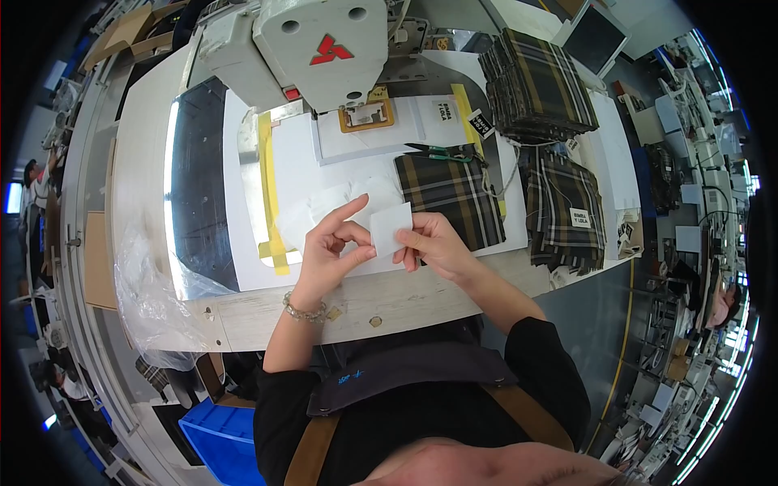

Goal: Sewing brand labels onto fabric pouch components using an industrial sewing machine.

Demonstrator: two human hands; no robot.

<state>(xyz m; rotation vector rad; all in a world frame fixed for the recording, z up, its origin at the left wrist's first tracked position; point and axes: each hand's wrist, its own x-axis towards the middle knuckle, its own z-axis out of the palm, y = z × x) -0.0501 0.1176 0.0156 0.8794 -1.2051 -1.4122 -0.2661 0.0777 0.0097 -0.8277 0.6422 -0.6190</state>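
We record bright, diffuse illumination across the worktable (pixel 438 306), with faint shadows. We note glare on the metal plate (pixel 199 194) and glowing tube lights (pixel 733 402) at right. Toward the blackened rim, we observe bent edges and softened detail.

2 bare hands (pixel 326 249), 1 held square white paper (pixel 392 225).
2 stacks of dark plaid cloth (pixel 541 85), 1 separate dark plaid cloth panel (pixel 452 201), 2 long yellow tape strips (pixel 268 186), 1 orange-yellow rectangular frame (pixel 369 127), 1 clear beaded bracelet (pixel 305 313), 1 blue plastic crate (pixel 219 437).
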